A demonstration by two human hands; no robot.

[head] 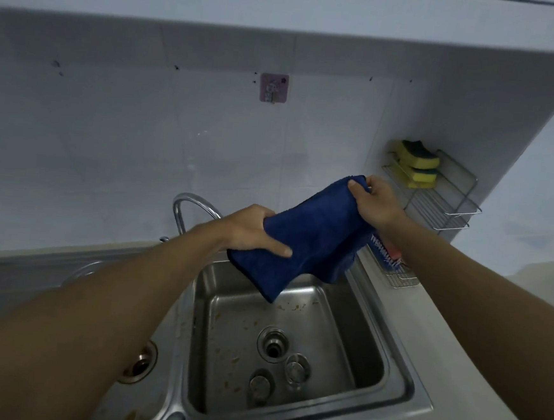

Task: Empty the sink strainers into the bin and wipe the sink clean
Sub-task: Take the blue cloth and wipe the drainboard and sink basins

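Near sink basin [370, 359] rim; above it, left hand [251, 229] and right hand [377, 201] grip blue cloth [316, 242], apart; no legible writing.

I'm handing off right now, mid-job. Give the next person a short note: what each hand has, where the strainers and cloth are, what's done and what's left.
Left hand: grips one end of the blue cloth.
Right hand: grips the other end; the cloth hangs above the right basin.
Two strainers lie out of the drain on the basin floor; whether they are emptied, I cannot tell.
Not done: food specks still dot the basin floor, so wiping is still due. The left basin looks stained too, mostly hidden by the arm.
Bin not in view.
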